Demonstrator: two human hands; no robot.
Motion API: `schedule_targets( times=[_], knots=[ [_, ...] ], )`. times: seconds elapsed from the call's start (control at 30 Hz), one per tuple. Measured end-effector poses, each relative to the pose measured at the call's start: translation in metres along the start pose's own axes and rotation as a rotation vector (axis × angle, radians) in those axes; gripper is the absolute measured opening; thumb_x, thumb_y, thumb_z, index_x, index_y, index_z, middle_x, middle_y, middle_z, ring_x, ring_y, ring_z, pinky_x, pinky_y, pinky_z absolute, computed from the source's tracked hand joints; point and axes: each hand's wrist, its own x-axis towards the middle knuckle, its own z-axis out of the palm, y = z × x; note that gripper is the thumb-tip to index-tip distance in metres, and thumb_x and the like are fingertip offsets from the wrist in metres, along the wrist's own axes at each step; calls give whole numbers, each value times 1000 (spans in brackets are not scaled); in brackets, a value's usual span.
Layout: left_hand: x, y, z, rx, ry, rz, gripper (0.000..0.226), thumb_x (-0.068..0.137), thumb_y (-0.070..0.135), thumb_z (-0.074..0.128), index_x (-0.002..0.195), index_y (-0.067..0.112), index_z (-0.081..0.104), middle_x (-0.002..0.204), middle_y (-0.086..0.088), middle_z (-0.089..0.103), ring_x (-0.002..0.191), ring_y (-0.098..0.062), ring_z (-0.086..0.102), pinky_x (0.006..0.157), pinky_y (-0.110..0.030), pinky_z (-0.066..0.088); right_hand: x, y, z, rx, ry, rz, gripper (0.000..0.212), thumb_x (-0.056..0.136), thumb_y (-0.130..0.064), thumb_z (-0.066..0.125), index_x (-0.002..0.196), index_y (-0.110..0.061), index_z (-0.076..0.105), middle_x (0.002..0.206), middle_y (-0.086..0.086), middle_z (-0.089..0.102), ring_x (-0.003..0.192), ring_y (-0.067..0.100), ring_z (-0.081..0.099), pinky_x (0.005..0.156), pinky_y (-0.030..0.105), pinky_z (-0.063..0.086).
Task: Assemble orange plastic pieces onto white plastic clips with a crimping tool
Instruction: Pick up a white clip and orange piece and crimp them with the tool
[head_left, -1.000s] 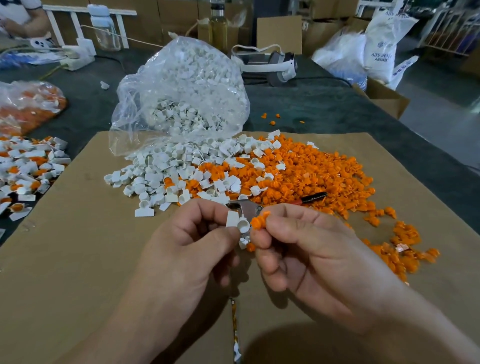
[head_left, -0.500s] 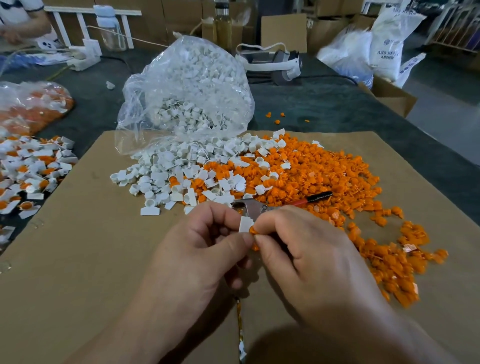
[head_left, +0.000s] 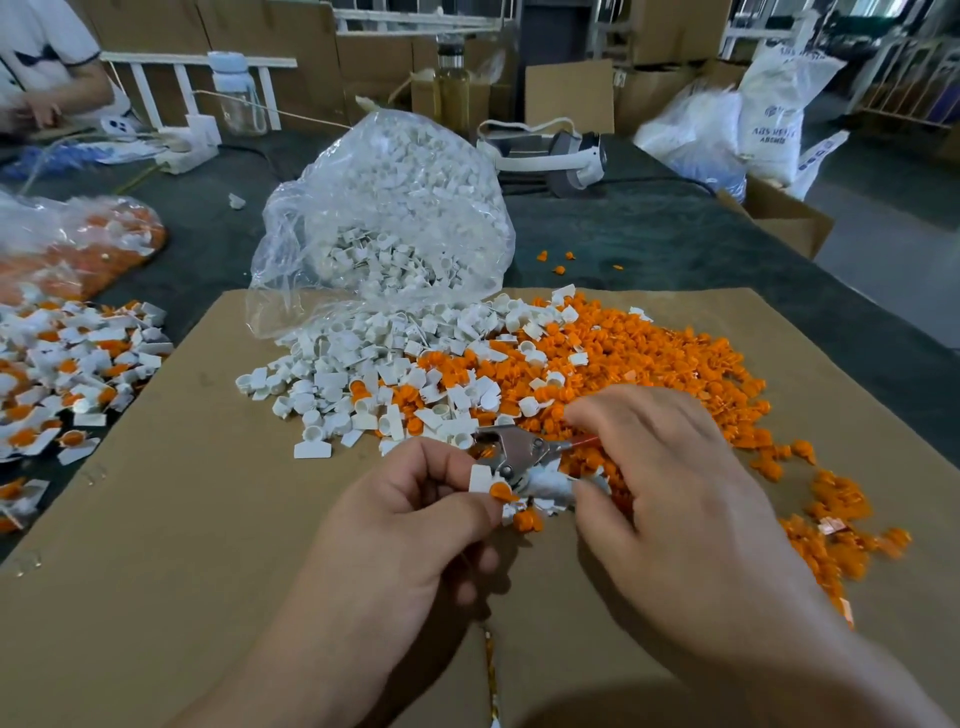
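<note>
From my remote seat I see the left hand (head_left: 410, 525) curled, thumb and forefinger pinching a white clip (head_left: 480, 477) by its flat tab. An orange piece (head_left: 501, 489) sits in the clip's ring end, which points away from the palm. I read that grip as deliberate: holding the tab leaves the ring free for the tool. The crimping tool (head_left: 519, 448) lies on the cardboard sheet (head_left: 156, 519) just beyond the clip. Its metal head points left, near the clip, and its red handle runs off under the right hand (head_left: 675, 499). That hand hovers over the handle with fingers spread forward and thumb low. It is blurred, so I cannot tell whether it grips the handle or merely reaches for it. My judgement is that the piece is seated but not yet pressed home, and that the squeeze comes next. The stock is laid out for short reaches. Loose white clips (head_left: 353, 374) spill from the plastic bag (head_left: 384, 218) ahead and to the left, and the orange heap (head_left: 649, 358) lies just beside them on the right. Assembled pieces (head_left: 67, 374) are piled well apart at the far left, off the cardboard, probably so finished work never mixes with raw parts.
</note>
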Motion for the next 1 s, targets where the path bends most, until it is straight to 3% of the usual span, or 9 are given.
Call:
schedule_targets(
  times=[0.1,0.17,0.23,0.47,0.57,0.7,0.8,0.87,1.0],
  knots=[
    [2,5,-4,-12,3,13,16,67,10,78,67,20,67,56,-13,57,47,-17,51,40,-23,41,6,17,4,-167,-299,94,70,91,-43,44,148,-37,3,159,-8,4,149,17,-8,119,38,1],
    [2,8,-6,-54,-17,-1,23,55,5,80,64,21,66,56,-13,54,47,-16,49,38,-24,39,9,25,5,-188,-373,114,74,92,-48,40,150,-38,-5,161,-11,-7,148,14,-15,118,38,-8],
    [3,10,-7,-92,-34,-22,27,49,4,81,63,21,66,56,-13,52,45,-15,48,37,-23,38,10,29,6,-205,-374,100,71,92,-50,37,150,-39,-2,160,-12,1,148,13,-9,121,40,-4],
    [5,12,-11,-180,-23,-28,9,62,10,69,65,19,67,57,-12,54,43,-14,48,36,-22,38,12,33,-3,-265,-379,41,68,85,-67,37,146,-45,14,136,-20,30,127,11,23,117,41,11],
    [5,12,-13,-194,-28,-30,9,63,11,70,64,19,66,58,-13,54,43,-15,47,36,-23,38,14,23,-2,-290,-343,35,68,76,-64,25,141,-43,23,121,-18,40,109,12,31,105,37,20],
    [5,12,-15,-210,-18,-18,10,63,12,71,67,16,63,60,-16,52,43,-17,45,37,-23,39,13,19,-2,-259,-255,58,63,76,-57,15,132,-39,39,113,-16,51,100,12,41,93,33,30],
    [6,11,-17,-240,-10,-6,13,63,11,73,70,15,62,61,-15,52,44,-16,47,36,-24,39,12,19,-7,-123,-150,70,46,82,-53,22,115,-35,49,89,-14,53,81,10,48,73,32,36],
    [7,11,-18,-269,-18,11,17,61,10,75,70,15,62,60,-14,52,44,-17,47,36,-23,39,11,19,-13,-28,-70,86,38,87,-60,34,111,-35,49,87,-13,54,77,9,51,65,29,41],
    [7,13,-20,-317,-36,89,22,55,16,79,72,17,65,60,-8,53,50,-15,51,37,-22,39,6,13,-21,52,-96,8,36,82,-66,43,109,-42,48,94,-22,51,87,4,49,67,21,42]
  ],
)
